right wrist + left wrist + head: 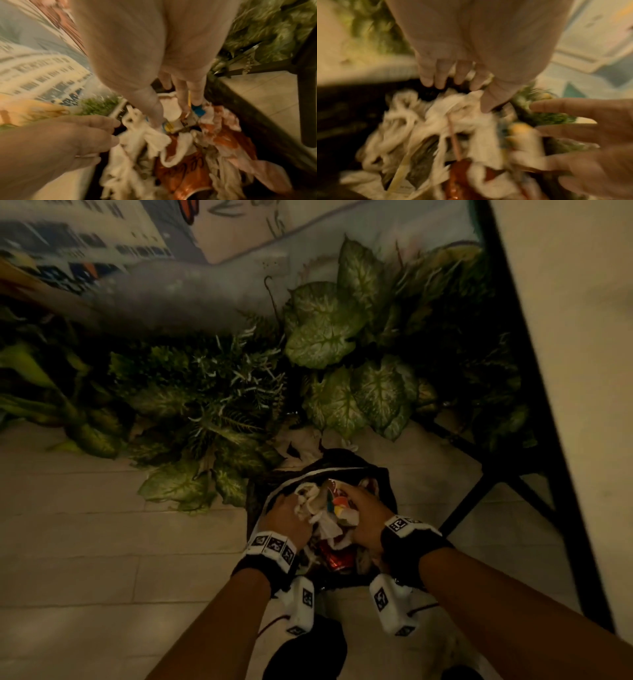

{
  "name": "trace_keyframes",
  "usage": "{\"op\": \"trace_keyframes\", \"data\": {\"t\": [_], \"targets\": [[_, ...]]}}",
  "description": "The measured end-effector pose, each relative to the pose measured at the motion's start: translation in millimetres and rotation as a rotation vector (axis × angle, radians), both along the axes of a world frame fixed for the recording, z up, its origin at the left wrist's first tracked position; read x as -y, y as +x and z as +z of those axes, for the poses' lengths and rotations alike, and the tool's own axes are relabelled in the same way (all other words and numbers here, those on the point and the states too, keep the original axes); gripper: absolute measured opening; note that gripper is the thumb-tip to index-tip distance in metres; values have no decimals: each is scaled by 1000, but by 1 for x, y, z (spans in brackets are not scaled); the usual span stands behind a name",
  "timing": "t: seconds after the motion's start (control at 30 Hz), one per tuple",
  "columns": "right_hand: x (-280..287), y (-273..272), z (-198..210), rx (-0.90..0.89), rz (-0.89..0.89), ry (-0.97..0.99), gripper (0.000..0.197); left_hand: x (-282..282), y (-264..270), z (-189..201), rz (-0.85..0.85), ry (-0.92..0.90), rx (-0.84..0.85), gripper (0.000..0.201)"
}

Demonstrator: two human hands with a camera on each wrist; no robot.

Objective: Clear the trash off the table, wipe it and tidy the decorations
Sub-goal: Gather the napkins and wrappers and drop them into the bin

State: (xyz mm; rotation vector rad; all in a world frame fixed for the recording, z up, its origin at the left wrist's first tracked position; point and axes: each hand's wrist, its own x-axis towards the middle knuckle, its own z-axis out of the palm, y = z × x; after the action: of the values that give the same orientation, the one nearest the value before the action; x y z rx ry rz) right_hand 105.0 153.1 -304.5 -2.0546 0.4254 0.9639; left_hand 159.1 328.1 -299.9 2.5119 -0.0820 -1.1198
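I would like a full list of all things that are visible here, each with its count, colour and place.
trash bin: one, black, on the floor below both hands.
crumpled paper: several pieces, white, heaped in the bin.
crushed can: one, red-orange, in the bin under the paper.
leafy plants: many, green and white-veined, on the floor behind the bin.
table: one, pale top with black frame, at the right.
mural: one, blue and white, at the back.
wrist cameras: two, white with black markers, under the wrists.
left hand: fingers curled at the paper.
right hand: fingers down in the trash.
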Motion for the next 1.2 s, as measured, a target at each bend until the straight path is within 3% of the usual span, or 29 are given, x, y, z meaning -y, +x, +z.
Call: {"op": "trace_keyframes", "data": {"t": [0.1, 0.23, 0.37, 0.47, 0.53, 0.63, 0.73, 0.97, 1.2], "targets": [[3, -11, 24, 31, -34, 11, 90, 2, -6, 46, 78, -25, 11, 35], [5, -18, 157, 130, 82, 62, 40, 12, -10, 112, 164, -72, 128, 16], [38, -48, 266, 320, 222, 154, 37, 41, -21, 184, 347, -292, 224, 5], [98, -89, 321, 432, 199, 180, 36, 87, -43, 241, 550, -530, 213, 8], [150, -122, 346, 463, 151, 134, 35, 128, -65, 278, 586, -642, 219, 8], [230, -169, 363, 447, 1, 70, 31, 193, -96, 321, 502, -722, 230, 10], [297, -202, 373, 417, -61, -44, 29, 247, -118, 340, 335, -696, 257, 8], [418, -271, 387, 293, -263, -298, 29, 349, -128, 343, -55, -601, 230, 10], [491, -317, 396, 242, -516, -427, 33, 432, -139, 348, -277, -526, 270, 4]]}}
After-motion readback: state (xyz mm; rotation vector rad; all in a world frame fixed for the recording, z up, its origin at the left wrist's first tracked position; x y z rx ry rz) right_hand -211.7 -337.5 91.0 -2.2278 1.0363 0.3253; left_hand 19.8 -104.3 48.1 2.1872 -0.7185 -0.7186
